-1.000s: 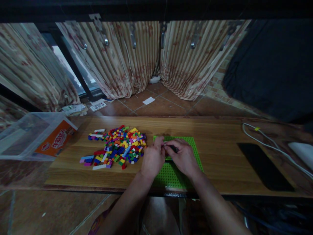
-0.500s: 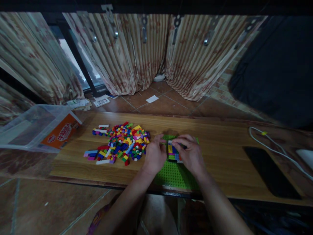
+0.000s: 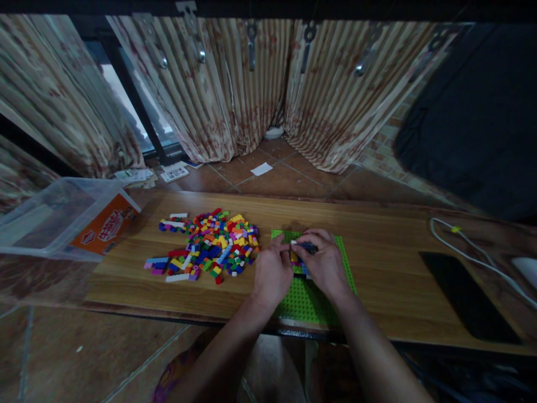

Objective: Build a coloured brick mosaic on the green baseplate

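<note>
Brick structure [image 3: 294, 259] of coloured plastic sits on a green studded baseplate [image 3: 304, 305], upon the wood-grained worktop [image 3: 386, 257]. The right hand [image 3: 326, 262] pinches a dark piece [image 3: 309, 247]; whether the left hand [image 3: 272, 271] grasps anything, I cannot tell. Loose bricks [image 3: 215, 246] are piled leftward; striped, pleated curtains [image 3: 235, 101] hang above tiled floor [image 3: 230, 172].

Right hand [image 3: 324, 262] covers the brick build [image 3: 294, 260] (partly).

multicoloured brick build [image 3: 296, 263] sits on a flat green studded baseplate [image 3: 307, 304].
</note>
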`<state>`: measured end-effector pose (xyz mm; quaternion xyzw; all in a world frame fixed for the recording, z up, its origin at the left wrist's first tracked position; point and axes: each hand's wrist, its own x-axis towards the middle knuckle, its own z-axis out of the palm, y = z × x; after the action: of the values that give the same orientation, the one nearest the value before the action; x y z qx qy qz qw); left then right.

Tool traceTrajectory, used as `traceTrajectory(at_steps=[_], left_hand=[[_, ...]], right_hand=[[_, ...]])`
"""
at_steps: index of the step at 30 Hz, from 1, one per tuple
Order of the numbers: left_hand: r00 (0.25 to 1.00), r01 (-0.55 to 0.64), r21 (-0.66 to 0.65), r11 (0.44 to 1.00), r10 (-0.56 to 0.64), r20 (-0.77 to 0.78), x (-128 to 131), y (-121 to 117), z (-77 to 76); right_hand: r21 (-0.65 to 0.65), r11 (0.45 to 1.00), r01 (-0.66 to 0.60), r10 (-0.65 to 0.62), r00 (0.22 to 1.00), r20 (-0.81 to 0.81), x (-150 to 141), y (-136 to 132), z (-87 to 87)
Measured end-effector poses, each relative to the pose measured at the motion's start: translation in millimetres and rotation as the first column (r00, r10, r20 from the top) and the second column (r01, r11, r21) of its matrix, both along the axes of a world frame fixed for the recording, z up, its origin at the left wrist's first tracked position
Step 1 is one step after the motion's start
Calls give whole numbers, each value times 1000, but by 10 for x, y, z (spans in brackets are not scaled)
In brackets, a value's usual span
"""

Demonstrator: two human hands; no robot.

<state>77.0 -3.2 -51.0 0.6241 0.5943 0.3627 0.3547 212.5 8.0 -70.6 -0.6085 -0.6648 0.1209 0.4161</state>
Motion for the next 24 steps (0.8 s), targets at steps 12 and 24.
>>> traceTrajectory(at_steps=[12,24], left_hand=[[999,8,28,1000,-7,-36,15,-45,4],[992,38,27,999,-35,-123,22,-60,9]], right_hand=[[-215,972,-92,44,975,-220,20,65,19],[-302,950,-75,-26,947,-320,17,91,-2]])
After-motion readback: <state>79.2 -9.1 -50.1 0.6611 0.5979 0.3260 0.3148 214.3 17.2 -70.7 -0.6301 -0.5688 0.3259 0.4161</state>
